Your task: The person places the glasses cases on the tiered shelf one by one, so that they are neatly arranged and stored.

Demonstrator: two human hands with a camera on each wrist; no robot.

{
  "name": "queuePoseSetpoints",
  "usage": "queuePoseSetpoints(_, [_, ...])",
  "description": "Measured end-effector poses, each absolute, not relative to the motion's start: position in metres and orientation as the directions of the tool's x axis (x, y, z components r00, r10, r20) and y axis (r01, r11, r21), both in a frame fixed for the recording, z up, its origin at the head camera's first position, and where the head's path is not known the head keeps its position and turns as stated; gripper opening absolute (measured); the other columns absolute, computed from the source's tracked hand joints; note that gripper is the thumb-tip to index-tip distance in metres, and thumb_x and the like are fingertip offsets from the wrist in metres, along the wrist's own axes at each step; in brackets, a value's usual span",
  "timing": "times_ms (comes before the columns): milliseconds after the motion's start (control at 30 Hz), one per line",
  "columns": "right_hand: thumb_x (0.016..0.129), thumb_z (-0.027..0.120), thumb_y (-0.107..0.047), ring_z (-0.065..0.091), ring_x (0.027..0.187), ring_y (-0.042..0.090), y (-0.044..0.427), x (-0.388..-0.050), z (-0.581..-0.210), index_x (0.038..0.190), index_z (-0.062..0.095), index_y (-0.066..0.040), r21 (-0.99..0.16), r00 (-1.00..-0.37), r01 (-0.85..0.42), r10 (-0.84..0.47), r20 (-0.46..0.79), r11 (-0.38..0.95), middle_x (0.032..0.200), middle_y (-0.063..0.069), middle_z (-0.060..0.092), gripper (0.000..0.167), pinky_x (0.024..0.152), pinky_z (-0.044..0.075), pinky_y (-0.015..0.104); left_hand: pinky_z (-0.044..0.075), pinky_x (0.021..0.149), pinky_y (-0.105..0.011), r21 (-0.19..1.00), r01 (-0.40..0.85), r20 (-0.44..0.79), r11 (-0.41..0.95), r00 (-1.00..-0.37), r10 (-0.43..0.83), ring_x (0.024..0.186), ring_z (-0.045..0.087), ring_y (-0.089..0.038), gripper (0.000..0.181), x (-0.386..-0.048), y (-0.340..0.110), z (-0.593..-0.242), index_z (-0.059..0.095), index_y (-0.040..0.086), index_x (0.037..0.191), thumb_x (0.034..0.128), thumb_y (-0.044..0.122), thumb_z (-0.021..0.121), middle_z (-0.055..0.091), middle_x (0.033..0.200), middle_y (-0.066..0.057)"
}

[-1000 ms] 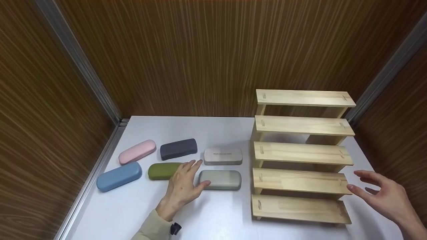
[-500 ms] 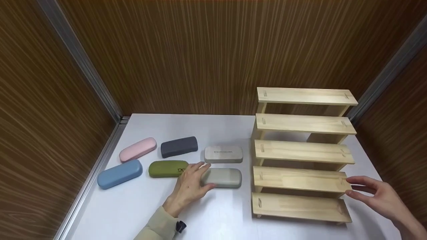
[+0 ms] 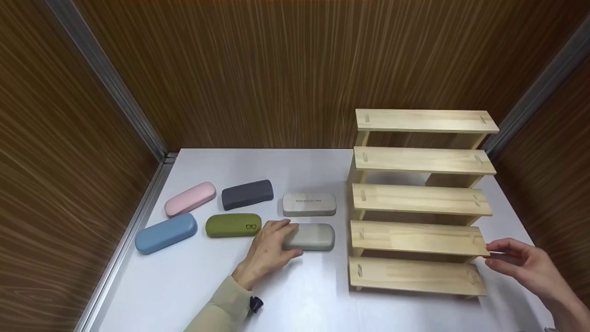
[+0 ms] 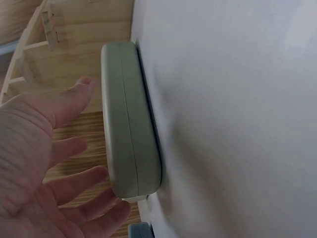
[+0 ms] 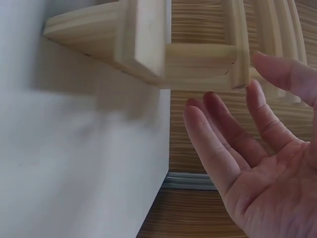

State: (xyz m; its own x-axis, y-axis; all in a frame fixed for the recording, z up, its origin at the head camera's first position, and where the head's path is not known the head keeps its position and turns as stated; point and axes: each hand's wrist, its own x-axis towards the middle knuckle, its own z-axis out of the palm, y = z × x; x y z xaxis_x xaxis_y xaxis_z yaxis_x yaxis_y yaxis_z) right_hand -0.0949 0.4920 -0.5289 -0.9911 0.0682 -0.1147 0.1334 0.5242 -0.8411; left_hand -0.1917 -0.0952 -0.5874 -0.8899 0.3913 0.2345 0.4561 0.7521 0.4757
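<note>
In the head view my left hand [image 3: 267,249] is over the left end of a pale grey-green glasses case [image 3: 313,236] lying on the white table. The left wrist view shows its thumb and fingers spread around the near side of that case [image 4: 130,119], not gripping it. My right hand [image 3: 530,267] is at the right end of a five-tier wooden stand [image 3: 419,237], by the second board from the bottom. Seen from the right wrist, the thumb and index fingertips [image 5: 254,85] are at the board's edge; whether they touch it I cannot tell.
A whitish case [image 3: 309,205] with lettering lies behind the grey-green one. Leftward are a green case [image 3: 230,225] with a glasses mark, a dark grey case [image 3: 247,194], a pink case [image 3: 190,199] and a blue case [image 3: 166,233]. Wood-grain panels [image 3: 258,69] enclose the table.
My left hand has moved rightward from the green case to the end of the grey-green case. The right hand has come in to the stand's right edge. The head view has tilted slightly down.
</note>
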Motion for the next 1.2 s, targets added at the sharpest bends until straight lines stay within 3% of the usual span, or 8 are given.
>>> queuePoseSetpoints(233, [0.100, 0.076, 0.006, 0.077, 0.095, -0.009, 0.499, -0.092, -0.546, 0.116, 0.076, 0.003, -0.853, -0.982, 0.173, 0.022, -0.187, 0.493, 0.102, -0.023, 0.083, 0.016, 0.079, 0.057, 0.015, 0.056, 0.114, -0.053, 0.449, 0.457, 0.203, 0.768, -0.889, 0.411, 0.134, 0.067, -0.034, 0.065, -0.198, -0.093, -0.590, 0.076, 0.014, 0.143, 0.0838, 0.029, 0.098, 0.073, 0.151, -0.015])
queuePoseSetpoints(333, [0.102, 0.074, 0.003, 0.076, 0.098, -0.007, 0.499, -0.092, -0.554, 0.121, 0.078, 0.003, -0.856, -0.971, 0.187, -0.041, -0.235, 0.481, 0.107, -0.025, 0.082, 0.019, 0.081, 0.058, 0.016, 0.055, 0.115, -0.053, 0.452, 0.459, 0.194, 0.765, -0.887, 0.418, 0.135, 0.066, -0.035, 0.065, -0.200, -0.093, -0.592, 0.075, 0.014, 0.144, 0.0848, 0.026, 0.097, 0.072, 0.153, -0.016])
queuePoseSetpoints(500, [0.105, 0.073, -0.005, 0.075, 0.096, -0.004, 0.498, -0.093, -0.562, 0.125, 0.081, -0.009, -0.867, -0.944, 0.229, -0.117, -0.308, 0.443, 0.108, -0.025, 0.081, 0.021, 0.081, 0.062, 0.021, 0.054, 0.117, -0.054, 0.493, 0.451, 0.174, 0.744, -0.889, 0.423, 0.137, 0.065, -0.036, 0.063, -0.203, -0.095, -0.595, 0.075, 0.013, 0.145, 0.0860, 0.021, 0.095, 0.071, 0.155, -0.016])
queuePoseSetpoints(767, [0.105, 0.070, 0.001, 0.077, 0.092, -0.001, 0.501, -0.090, -0.572, 0.117, 0.084, -0.025, -0.903, -0.929, 0.260, -0.166, -0.330, 0.343, 0.106, -0.024, 0.081, 0.032, 0.078, 0.067, 0.026, 0.053, 0.117, -0.053, 0.516, 0.450, 0.171, 0.729, -0.888, 0.427, 0.134, 0.064, -0.034, 0.063, -0.205, -0.094, -0.600, 0.075, 0.013, 0.146, 0.0851, 0.016, 0.093, 0.073, 0.152, -0.014])
queuePoseSetpoints(1200, [0.109, 0.067, -0.003, 0.079, 0.093, 0.000, 0.507, -0.098, -0.572, 0.113, 0.083, -0.029, -0.906, -0.894, 0.306, -0.239, -0.379, 0.293, 0.107, -0.023, 0.082, 0.032, 0.081, 0.068, 0.026, 0.053, 0.117, -0.051, 0.572, 0.437, 0.143, 0.694, -0.887, 0.440, 0.132, 0.067, -0.030, 0.065, -0.209, -0.096, -0.599, 0.075, 0.013, 0.147, 0.0846, 0.015, 0.092, 0.075, 0.148, -0.007])
